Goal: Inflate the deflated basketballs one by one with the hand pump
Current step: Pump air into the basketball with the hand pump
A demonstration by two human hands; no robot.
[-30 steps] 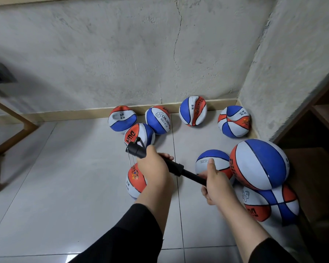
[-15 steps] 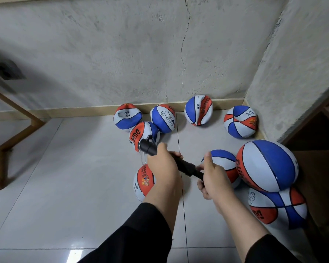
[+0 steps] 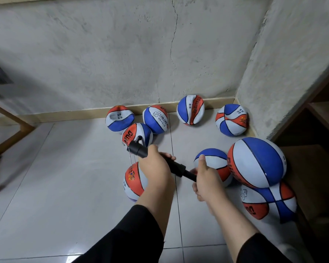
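One cam only, head-worn, wide-angle w/ bent edges. Looks fwd and steeply down onto the tiled floor, facing the far concrete wall; room corner far right. Both forearms enter from the near edge, so hands sit close to the lens, mid-frame. Balls along the far skirting are farther off. No 2nd view, so no shared area.

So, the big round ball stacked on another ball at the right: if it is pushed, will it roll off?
Probably yes. The big ball looks fully round and sits on the curved ball beneath, so a light nudge likely rolls it off.
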